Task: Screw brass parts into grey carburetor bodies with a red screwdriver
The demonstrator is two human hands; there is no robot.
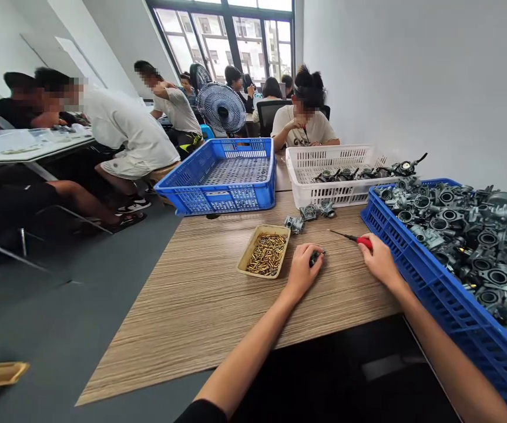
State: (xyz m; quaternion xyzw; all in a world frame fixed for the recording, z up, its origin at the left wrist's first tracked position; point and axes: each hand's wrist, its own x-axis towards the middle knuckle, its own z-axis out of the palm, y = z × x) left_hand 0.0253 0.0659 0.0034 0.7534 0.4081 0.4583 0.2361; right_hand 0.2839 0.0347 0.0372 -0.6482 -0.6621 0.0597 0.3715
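My left hand [305, 267] is closed around a small grey carburetor body [315, 257], most of it hidden by the fingers, on the wood-grain table [200, 299]. In my right hand [379, 258] is a screwdriver [362, 241] with a red handle, its thin shaft pointing left above the table. Left of my left hand stands a cream plastic tub [241, 268] of small brass-coloured, screw-like pieces [267, 254]. Just beyond it lie several metal carburetor bodies [295, 224].
A blue crate [429, 282] heaped with carburetor bodies stands along the right. At the back are a blue crate [222, 198] and a white basket [332, 195] holding carburetors with black parts. A person [304, 120] sits opposite; a fan [221, 108] stands behind.
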